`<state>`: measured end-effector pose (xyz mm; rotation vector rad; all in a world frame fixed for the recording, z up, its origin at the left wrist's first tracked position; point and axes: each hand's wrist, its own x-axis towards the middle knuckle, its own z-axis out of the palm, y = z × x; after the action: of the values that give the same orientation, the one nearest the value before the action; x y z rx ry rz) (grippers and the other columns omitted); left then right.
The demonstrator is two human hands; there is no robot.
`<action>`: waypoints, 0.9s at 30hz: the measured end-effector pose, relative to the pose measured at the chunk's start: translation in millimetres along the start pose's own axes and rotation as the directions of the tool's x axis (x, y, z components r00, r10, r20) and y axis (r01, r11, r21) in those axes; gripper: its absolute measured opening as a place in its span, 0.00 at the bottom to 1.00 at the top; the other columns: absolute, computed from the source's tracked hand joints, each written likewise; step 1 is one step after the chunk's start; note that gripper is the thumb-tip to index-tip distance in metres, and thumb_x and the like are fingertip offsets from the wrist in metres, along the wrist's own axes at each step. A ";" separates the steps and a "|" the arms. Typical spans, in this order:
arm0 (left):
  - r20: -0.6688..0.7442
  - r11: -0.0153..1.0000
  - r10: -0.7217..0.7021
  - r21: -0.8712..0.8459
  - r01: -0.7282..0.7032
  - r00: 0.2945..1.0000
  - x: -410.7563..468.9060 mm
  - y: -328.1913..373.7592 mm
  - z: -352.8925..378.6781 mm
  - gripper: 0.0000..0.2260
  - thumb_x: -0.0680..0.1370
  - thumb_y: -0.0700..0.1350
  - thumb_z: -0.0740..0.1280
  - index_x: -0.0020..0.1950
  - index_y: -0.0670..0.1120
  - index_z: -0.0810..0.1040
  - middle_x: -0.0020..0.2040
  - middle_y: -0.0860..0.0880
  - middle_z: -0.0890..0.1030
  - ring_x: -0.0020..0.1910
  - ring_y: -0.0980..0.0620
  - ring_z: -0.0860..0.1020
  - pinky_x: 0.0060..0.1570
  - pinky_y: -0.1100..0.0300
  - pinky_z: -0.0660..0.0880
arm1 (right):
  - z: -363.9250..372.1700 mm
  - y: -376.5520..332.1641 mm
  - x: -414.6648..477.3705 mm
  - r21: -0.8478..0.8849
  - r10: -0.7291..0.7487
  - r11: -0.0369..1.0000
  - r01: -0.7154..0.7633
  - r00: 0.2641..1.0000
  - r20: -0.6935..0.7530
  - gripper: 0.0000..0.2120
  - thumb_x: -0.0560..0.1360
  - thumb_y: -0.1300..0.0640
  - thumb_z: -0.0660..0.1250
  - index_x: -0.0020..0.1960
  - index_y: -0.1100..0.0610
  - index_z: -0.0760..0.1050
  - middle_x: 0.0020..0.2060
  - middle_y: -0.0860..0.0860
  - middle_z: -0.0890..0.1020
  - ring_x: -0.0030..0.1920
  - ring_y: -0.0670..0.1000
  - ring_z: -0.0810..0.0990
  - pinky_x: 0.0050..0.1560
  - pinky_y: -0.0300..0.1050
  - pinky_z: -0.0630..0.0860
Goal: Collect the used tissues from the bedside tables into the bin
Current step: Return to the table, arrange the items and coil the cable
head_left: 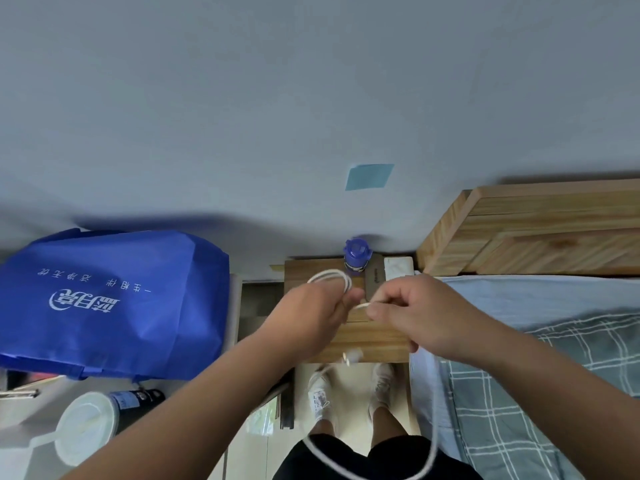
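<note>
Over one table [375, 344] at frame centre, the left hand [313, 318] grips one coiled cable [329, 274]; the right hand [417, 311] pinches its strand. One bottle [356, 257] stands behind.

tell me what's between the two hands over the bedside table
In the head view, a short stretch of white cable runs between the left hand, which holds its coiled loops, and the right hand, which pinches it, above the bedside table.
</note>
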<state>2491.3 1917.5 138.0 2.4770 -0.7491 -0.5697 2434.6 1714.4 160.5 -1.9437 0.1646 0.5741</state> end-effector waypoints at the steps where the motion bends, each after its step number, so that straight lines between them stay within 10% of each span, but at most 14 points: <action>1: 0.052 0.996 -0.044 -0.071 0.048 0.998 -5.0 -1.2 1.8 0.23 0.85 0.63 0.54 0.37 0.52 0.74 0.32 0.53 0.74 0.31 0.56 0.72 0.37 0.56 0.63 | -6.4 -1.3 -0.2 0.003 0.006 1.000 -0.006 1.000 0.003 0.06 0.75 0.46 0.71 0.43 0.46 0.83 0.28 0.52 0.81 0.27 0.50 0.80 0.35 0.49 0.80; 3: 0.171 0.894 -0.144 -0.400 0.202 0.975 -13.6 -0.5 2.9 0.29 0.83 0.68 0.53 0.33 0.51 0.77 0.28 0.55 0.74 0.27 0.59 0.71 0.36 0.58 0.67 | -14.9 -0.9 0.6 0.087 0.021 0.996 -0.017 0.999 -0.040 0.05 0.73 0.46 0.72 0.46 0.44 0.85 0.28 0.56 0.83 0.28 0.53 0.84 0.36 0.49 0.83; 7: 0.486 0.155 0.023 -0.865 0.477 0.874 -26.3 12.5 -3.8 0.25 0.80 0.66 0.64 0.33 0.48 0.73 0.23 0.53 0.62 0.23 0.55 0.57 0.22 0.65 0.60 | -12.8 3.5 12.7 0.497 0.117 0.866 -0.051 0.988 -0.102 0.01 0.78 0.54 0.75 0.47 0.50 0.85 0.22 0.52 0.76 0.21 0.51 0.73 0.25 0.44 0.77; 11: 0.337 -0.432 0.057 -0.840 0.327 0.940 -11.5 38.1 -22.1 0.18 0.82 0.56 0.64 0.36 0.48 0.77 0.24 0.53 0.69 0.20 0.56 0.62 0.20 0.65 0.65 | 28.9 3.7 11.2 0.582 0.162 0.804 -0.124 0.987 -0.014 0.11 0.77 0.45 0.71 0.40 0.49 0.81 0.23 0.47 0.67 0.19 0.46 0.60 0.21 0.36 0.58; 13: 0.293 -0.520 -0.136 -0.834 0.183 0.947 2.5 50.5 -28.4 0.18 0.84 0.55 0.62 0.45 0.45 0.83 0.34 0.50 0.85 0.26 0.55 0.79 0.28 0.64 0.77 | 49.3 0.6 7.1 0.619 0.167 0.774 -0.129 0.986 -0.003 0.15 0.82 0.46 0.66 0.38 0.50 0.78 0.26 0.49 0.65 0.19 0.46 0.59 0.21 0.35 0.55; 16: 0.134 -0.386 -0.315 -0.923 0.002 0.940 15.7 62.1 -19.4 0.18 0.88 0.54 0.57 0.64 0.45 0.80 0.57 0.47 0.89 0.52 0.51 0.88 0.48 0.61 0.85 | 61.4 -8.7 3.3 0.636 0.165 0.760 -0.134 0.986 0.010 0.21 0.84 0.45 0.62 0.35 0.52 0.71 0.26 0.50 0.66 0.20 0.47 0.59 0.22 0.34 0.56; 18: -0.036 -0.093 -0.371 -0.993 -0.076 0.928 16.6 61.4 -10.8 0.16 0.88 0.53 0.59 0.69 0.48 0.79 0.61 0.50 0.88 0.59 0.51 0.86 0.56 0.61 0.83 | 58.1 -12.9 0.8 0.571 0.164 0.803 -0.171 0.984 0.065 0.22 0.84 0.42 0.62 0.34 0.51 0.73 0.26 0.49 0.66 0.20 0.47 0.60 0.22 0.36 0.57; 21: -0.253 0.545 -0.293 -0.836 -0.057 0.922 12.4 38.7 -2.3 0.14 0.86 0.54 0.62 0.69 0.54 0.80 0.58 0.55 0.88 0.57 0.57 0.86 0.57 0.62 0.82 | 46.0 -13.4 -4.4 0.387 0.192 0.893 -0.231 0.972 0.137 0.20 0.85 0.43 0.61 0.39 0.51 0.79 0.24 0.45 0.68 0.21 0.46 0.63 0.21 0.38 0.59; 27: -0.141 0.994 0.034 -0.097 -0.048 0.989 -8.9 5.1 6.0 0.14 0.86 0.55 0.60 0.49 0.49 0.80 0.45 0.50 0.84 0.43 0.50 0.80 0.43 0.53 0.75 | 0.3 -15.1 -8.9 0.111 0.168 0.978 -0.179 0.981 0.099 0.13 0.81 0.46 0.67 0.41 0.50 0.83 0.23 0.49 0.75 0.24 0.48 0.73 0.27 0.35 0.71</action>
<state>2479.4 1917.2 138.2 2.3753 -0.6974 -0.4041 2432.3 1720.0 176.9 -1.7943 0.3079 0.7486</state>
